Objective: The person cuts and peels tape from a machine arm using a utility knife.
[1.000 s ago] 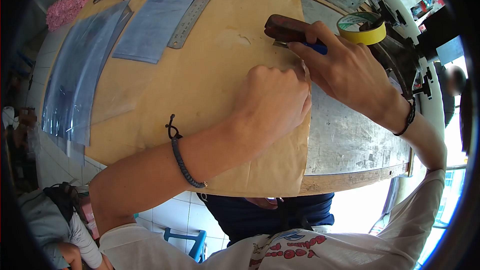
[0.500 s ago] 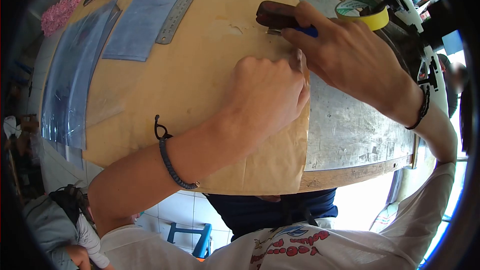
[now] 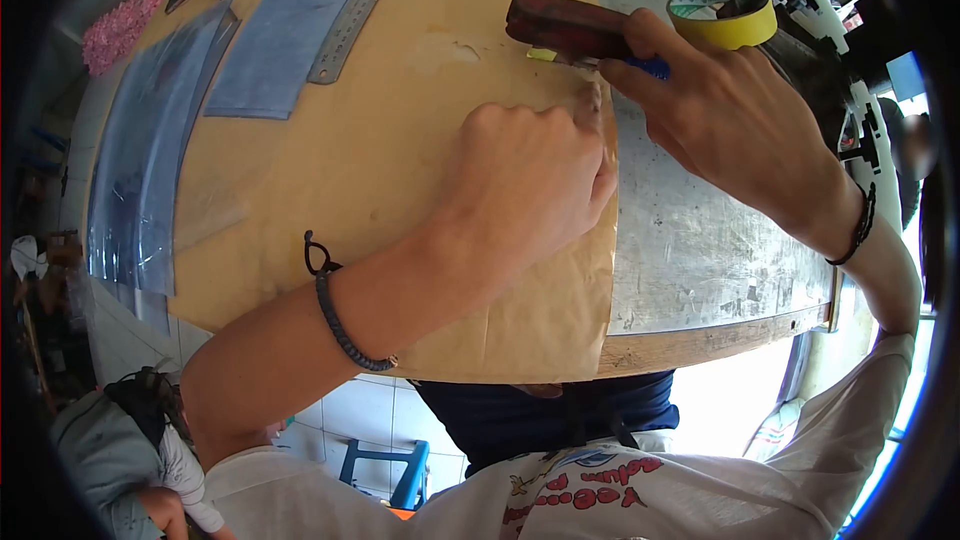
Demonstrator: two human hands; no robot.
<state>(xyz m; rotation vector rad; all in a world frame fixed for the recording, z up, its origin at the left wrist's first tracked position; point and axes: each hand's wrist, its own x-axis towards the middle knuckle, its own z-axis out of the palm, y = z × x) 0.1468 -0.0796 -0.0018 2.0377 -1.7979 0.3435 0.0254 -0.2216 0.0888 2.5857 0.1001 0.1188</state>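
My right hand (image 3: 725,120) is closed round a dark red-brown stapler (image 3: 565,26), its rounded end pointing left over the brown paper. Under my thumb shows a blue part, and a small yellowish piece sits below the stapler's front. My left hand (image 3: 530,175) rests as a fist on the brown paper (image 3: 400,140), close to its right edge and just below the stapler. Its fingertips point toward the stapler; what they pinch, if anything, is hidden.
A steel ruler (image 3: 355,25) lies beside blue-grey sheets (image 3: 290,40). Clear plastic-covered sheets (image 3: 135,160) lie at the left edge. A yellow tape roll (image 3: 735,32) stands at the right. A blue stool (image 3: 408,475) is below, and another person (image 3: 110,450) is at lower left.
My right hand has shifted slightly right, and more of the stapler's body shows. The yellowish piece under its front is now visible. My left hand has hardly moved.
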